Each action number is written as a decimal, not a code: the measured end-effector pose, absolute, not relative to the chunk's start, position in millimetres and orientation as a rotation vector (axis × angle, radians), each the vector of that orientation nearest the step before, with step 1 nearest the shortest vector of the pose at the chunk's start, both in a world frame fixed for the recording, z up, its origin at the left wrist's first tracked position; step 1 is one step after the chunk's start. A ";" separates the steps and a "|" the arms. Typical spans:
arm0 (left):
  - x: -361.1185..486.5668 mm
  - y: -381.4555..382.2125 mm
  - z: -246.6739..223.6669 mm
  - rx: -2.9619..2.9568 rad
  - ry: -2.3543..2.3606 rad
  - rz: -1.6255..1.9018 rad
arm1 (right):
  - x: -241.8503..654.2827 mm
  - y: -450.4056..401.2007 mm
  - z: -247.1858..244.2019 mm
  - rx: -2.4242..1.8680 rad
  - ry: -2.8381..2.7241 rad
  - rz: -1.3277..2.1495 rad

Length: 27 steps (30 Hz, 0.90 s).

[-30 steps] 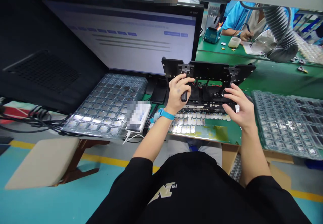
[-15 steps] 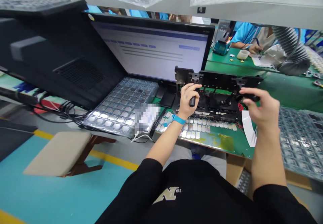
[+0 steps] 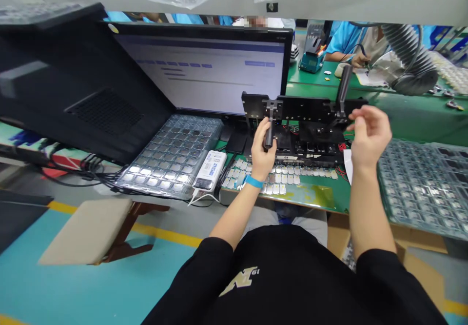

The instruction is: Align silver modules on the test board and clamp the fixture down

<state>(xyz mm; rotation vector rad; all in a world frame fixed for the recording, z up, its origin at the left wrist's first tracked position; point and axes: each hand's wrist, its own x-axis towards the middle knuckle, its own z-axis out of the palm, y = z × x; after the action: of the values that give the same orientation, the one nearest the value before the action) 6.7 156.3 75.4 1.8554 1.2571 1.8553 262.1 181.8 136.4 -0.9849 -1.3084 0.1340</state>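
A black test fixture (image 3: 303, 108) with two toggle-clamp levers stands on the green bench before me. My left hand (image 3: 262, 156) is closed around the left lever handle (image 3: 269, 135), which points down toward me. The right lever handle (image 3: 344, 83) sticks up above the fixture's top plate. Just right of the fixture is my right hand (image 3: 372, 132), off the lever, its fingers loosely bent and apart with nothing visible in them. In front of the fixture lie rows of small silvery parts (image 3: 278, 178) on the bench.
A monitor (image 3: 219, 71) stands behind. Clear trays of parts flank me, a left tray (image 3: 164, 154) and a right tray (image 3: 420, 188). A white power bank (image 3: 210, 169) with a cable lies by the left tray. Across the bench, a person in blue works near a grey duct (image 3: 405, 51).
The right lever has swung from low up to upright, and my right hand has come off it. My left hand stays at the left lever, which now hangs lower. The view has shifted slightly.
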 end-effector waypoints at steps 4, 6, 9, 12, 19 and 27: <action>30.9 127.3 44.3 1.910 1.437 1.585 | 268.9 145.1 65.6 -1.357 -1.301 0.041; 47.5 123.5 42.5 2.214 1.404 1.299 | 268.9 143.0 43.7 -1.463 -1.394 0.025; 74.6 132.8 56.1 2.498 1.464 0.907 | 263.2 154.1 30.2 -1.509 -1.538 0.009; 97.0 148.5 72.7 2.506 1.628 0.710 | 255.1 164.9 25.9 -1.565 -1.602 -0.045; 115.9 172.9 79.5 2.376 1.796 0.690 | 252.5 172.9 10.2 -1.570 -1.528 -0.147; 119.1 176.7 78.0 2.355 1.721 0.690 | 252.1 170.7 10.0 -1.472 -1.492 -0.199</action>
<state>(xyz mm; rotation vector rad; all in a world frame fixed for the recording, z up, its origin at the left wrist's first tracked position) 119.1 176.7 78.0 2.3548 1.7213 0.6902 252.1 170.7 10.0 -1.4722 -1.4919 -0.1992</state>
